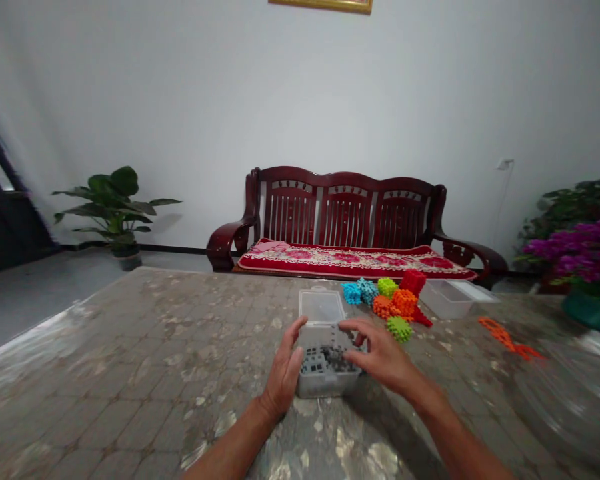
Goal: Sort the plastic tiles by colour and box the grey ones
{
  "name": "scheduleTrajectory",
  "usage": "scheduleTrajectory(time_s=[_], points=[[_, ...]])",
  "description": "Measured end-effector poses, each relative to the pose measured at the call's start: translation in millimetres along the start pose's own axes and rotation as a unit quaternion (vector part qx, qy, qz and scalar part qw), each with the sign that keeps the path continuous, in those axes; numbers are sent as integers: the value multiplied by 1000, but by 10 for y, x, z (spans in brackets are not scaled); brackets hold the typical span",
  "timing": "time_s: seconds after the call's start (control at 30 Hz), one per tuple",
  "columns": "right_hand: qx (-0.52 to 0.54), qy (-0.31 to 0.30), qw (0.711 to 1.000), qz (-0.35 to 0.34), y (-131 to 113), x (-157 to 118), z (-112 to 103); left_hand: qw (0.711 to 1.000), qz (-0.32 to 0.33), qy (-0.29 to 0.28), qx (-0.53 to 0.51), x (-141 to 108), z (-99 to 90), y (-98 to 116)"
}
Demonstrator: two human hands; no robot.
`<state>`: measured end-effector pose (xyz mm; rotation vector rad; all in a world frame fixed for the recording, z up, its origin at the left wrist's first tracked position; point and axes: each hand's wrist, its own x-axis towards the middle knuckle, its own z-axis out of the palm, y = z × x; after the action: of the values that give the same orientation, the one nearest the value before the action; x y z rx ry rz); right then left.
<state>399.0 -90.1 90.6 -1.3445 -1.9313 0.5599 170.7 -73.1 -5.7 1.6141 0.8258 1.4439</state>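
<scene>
A clear plastic box (329, 385) stands on the table before me, its hinged lid (322, 307) folded back away from me. Inside lie grey and black interlocking pieces (316, 361). My left hand (284, 370) rests along the box's left side with the fingers apart. Over the right side of the box is my right hand (377, 351), thumb and fingers spread above the pieces, with nothing visible held between them. Behind it sits a cluster of toy blocks: blue (352, 293), orange (405, 303), green (399, 329) and red (413, 283).
An open clear container (446, 301) stands behind the blocks at the right. Orange linked pieces (505, 337) lie on the patterned table (130, 373). A large transparent lid or tub (570, 393) and purple flowers (580, 250) are at the far right. A wooden bench (347, 213) stands beyond.
</scene>
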Motion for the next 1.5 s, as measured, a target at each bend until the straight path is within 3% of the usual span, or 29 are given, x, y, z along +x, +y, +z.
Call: scheduleTrajectory(time_s=[0.17,0.47,0.6,0.7,0.83,0.97,1.07,1.3,1.5], points=[[-43,-94,992,-76,-283,171,268,1000,-14,3,-5,7,11,76],[-101,-124,985,-59,-222,199,387,1000,10,-1,26,0,22,66],[-66,-114,988,-76,-215,201,406,997,26,0,66,4,8,-8],[28,-26,998,-46,-12,227,328,997,-3,-6,76,12,-11,-37],[112,116,982,102,538,330,162,997,-59,-44,36,17,-15,17],[89,119,978,148,1019,430,156,997,-60,-24,29,-9,0,78],[19,99,984,145,1161,502,245,998,-46,4,49,-28,-34,72],[-134,35,980,140,995,800,424,993,-28,58,94,15,-252,31],[-200,-31,966,160,749,1124,507,994,-31,60,87,8,-271,17]])
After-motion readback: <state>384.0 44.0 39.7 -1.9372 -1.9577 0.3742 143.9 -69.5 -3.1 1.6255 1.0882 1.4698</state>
